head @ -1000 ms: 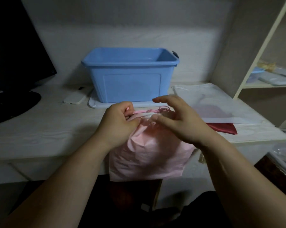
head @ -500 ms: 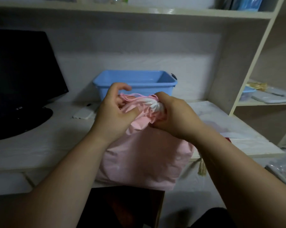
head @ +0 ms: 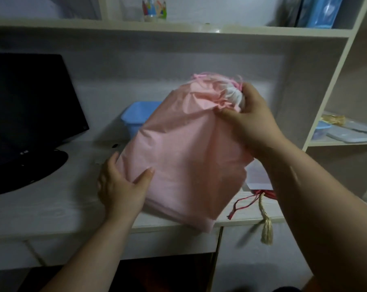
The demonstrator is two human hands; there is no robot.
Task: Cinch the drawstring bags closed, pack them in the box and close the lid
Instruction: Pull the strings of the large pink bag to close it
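A pink drawstring bag (head: 186, 157) is lifted off the desk, tilted, its gathered mouth up at the right. My right hand (head: 250, 121) grips the cinched neck, where pink cord loops stick out. My left hand (head: 121, 184) holds the bag's lower left corner, thumb across the front and fingers behind. The blue box (head: 136, 119) stands behind the bag, mostly hidden, only its left corner showing. A red bag (head: 267, 193) with a red cord and a cream tassel lies at the desk's right edge, partly under a white bag (head: 256, 175).
A black monitor (head: 24, 114) stands on the desk (head: 41, 207) at the left. A shelf board (head: 178, 30) runs overhead. Side shelves on the right hold a pale lid-like tray (head: 353, 135) and small items.
The bag has risen from the desk edge up in front of the box. My left hand let go of the neck and moved down to the lower corner. The right hand keeps the neck.
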